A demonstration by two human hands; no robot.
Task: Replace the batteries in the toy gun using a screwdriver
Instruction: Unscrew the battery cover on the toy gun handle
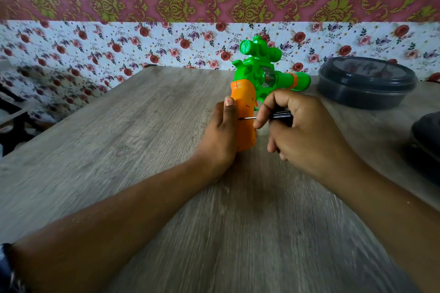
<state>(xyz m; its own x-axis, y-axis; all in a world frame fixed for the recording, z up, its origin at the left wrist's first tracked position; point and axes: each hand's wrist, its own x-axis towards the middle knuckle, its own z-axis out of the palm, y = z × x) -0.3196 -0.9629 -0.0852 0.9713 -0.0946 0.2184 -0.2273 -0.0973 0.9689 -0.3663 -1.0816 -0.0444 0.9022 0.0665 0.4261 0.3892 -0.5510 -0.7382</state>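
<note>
The toy gun (259, 83) stands upright near the middle of the wooden table (119, 150), its orange grip (244, 112) down on the surface and its green barrel pointing off to the right. The person's left hand (221, 135) wraps around the back of the grip, thumb pressed up along its edge, steadying it. The right hand (302, 131) is curled around the black handle of the screwdriver (269, 117), whose thin metal shaft runs level to the left and meets the side of the grip.

This looks like the screw stage on the battery cover, though I cannot tell whether the screw is being loosened or tightened, and the screw itself is too small to make out. No loose batteries show anywhere. The next move seems to call for firm inward pressure on the driver, kept square to the screw, while the left hand stops the toy from twisting.

A dark lidded bowl (364, 83) sits at the right. I see 0 readable words or brand marks on anything.
</note>
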